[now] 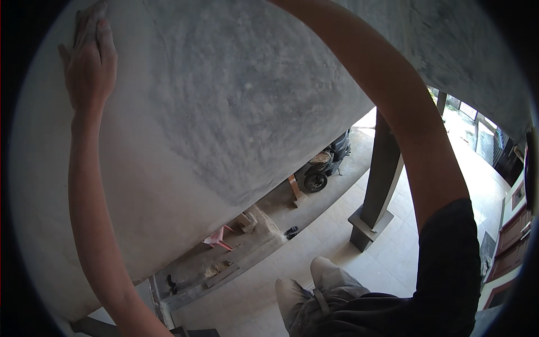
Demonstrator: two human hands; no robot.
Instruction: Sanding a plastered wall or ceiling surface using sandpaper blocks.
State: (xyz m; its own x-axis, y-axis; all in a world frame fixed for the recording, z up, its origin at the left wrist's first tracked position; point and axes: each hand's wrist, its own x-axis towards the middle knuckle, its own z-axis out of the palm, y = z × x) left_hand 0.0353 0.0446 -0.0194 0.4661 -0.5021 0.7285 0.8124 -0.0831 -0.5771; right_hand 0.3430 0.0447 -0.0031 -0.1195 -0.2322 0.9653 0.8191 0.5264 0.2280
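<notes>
At the upper left, my left hand (92,67) lies against a large plastered surface (224,90), its fingers stretched upward and the outer one spread apart. Pale dust coats the fingertips. I see nothing held in it, though the far ends of the fingers are dim near the picture's rim. The plaster is smooth and whitish around this hand, and patchy darker grey further right. My right arm (387,90) reaches up across the right side and leaves the picture at the top, so the right hand is out of sight.
Below lie a tiled floor (303,250) and a grey pillar (376,185) on a square base. A motorbike (323,168), a red plastic stool (218,238), a wooden piece (296,190) and dark footwear (291,231) stand along the lower strip. A brown door (514,230) is at the right.
</notes>
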